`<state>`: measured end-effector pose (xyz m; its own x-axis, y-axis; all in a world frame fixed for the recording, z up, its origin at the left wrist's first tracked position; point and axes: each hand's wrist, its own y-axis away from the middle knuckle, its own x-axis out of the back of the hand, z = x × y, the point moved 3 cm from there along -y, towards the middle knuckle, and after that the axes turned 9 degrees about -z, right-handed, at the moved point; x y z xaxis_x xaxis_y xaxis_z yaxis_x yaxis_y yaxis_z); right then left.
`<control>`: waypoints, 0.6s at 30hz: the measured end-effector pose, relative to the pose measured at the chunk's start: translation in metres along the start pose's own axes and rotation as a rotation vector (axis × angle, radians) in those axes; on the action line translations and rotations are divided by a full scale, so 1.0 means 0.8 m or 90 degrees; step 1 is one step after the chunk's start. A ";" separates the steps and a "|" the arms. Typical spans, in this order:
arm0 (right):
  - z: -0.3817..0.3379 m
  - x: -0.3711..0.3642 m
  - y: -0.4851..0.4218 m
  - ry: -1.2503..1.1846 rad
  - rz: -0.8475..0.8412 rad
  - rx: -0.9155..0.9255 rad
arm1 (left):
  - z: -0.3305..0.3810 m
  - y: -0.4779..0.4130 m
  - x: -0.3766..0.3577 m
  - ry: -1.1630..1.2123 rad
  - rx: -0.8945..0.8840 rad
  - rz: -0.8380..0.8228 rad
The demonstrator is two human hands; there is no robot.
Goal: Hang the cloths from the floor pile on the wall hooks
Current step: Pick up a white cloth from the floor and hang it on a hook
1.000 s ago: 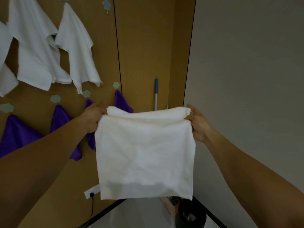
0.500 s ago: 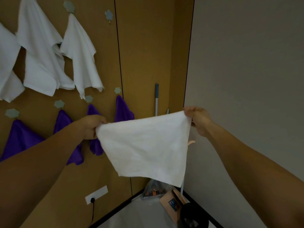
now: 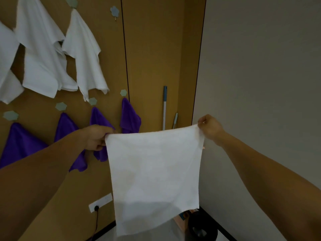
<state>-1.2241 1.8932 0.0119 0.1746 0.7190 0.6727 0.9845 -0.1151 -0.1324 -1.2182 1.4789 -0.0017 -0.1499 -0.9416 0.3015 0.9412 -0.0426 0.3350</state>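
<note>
The wooden wall (image 3: pixel 152 49) fills my view from 9 to 12 o'clock, and the grey wall (image 3: pixel 260 66) takes 1 to 5 o'clock. In front of them, from the centre down to 6 o'clock, hangs the white cloth (image 3: pixel 156 171) I am working with. 1 second ago its top edge was folded over on itself. 0.5 seconds ago it was pulled out on a slant with 1 lower corner swinging. Now it drops flat as 1 open sheet, its top edge stretched nearly level between both hands.

Up at 10 to 11 o'clock, 3 hung white cloths (image 3: pixel 83 54) are already on hooks. Below them, around 9 o'clock, 4 purple cloths (image 3: pixel 130 117) fill the lower row.

My left hand (image 3: pixel 97 138) grips the sheet's 10 o'clock corner with curled fingers. My right hand (image 3: pixel 210 129) pinches its 2 o'clock corner.

Smallest, but it matters most: a flower-shaped hook (image 3: pixel 114 12) at 11 o'clock, just right of the last hung white cloth, carries nothing. I judge the shake-out finished, so the cloth is ready to go up, and that bare hook looks like its place. It sits well above my hands, so I would have to lift 1 corner to it and let the other go. The floor pile is out of view, so I cannot tell how many remain.
</note>
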 end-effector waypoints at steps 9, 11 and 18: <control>0.011 -0.001 0.004 0.009 -0.031 -0.053 | 0.007 -0.001 -0.015 0.208 -0.076 0.067; 0.010 0.001 0.004 -0.140 0.020 -0.041 | 0.012 -0.003 -0.013 0.205 -0.116 0.131; -0.001 0.013 -0.003 -0.381 0.115 -0.047 | 0.028 -0.015 -0.008 0.184 -0.202 0.250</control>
<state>-1.2247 1.9006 0.0200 0.3188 0.9405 0.1179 0.9428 -0.3019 -0.1412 -1.2352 1.4928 0.0121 0.2753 -0.9582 0.0777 0.9610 0.2721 -0.0504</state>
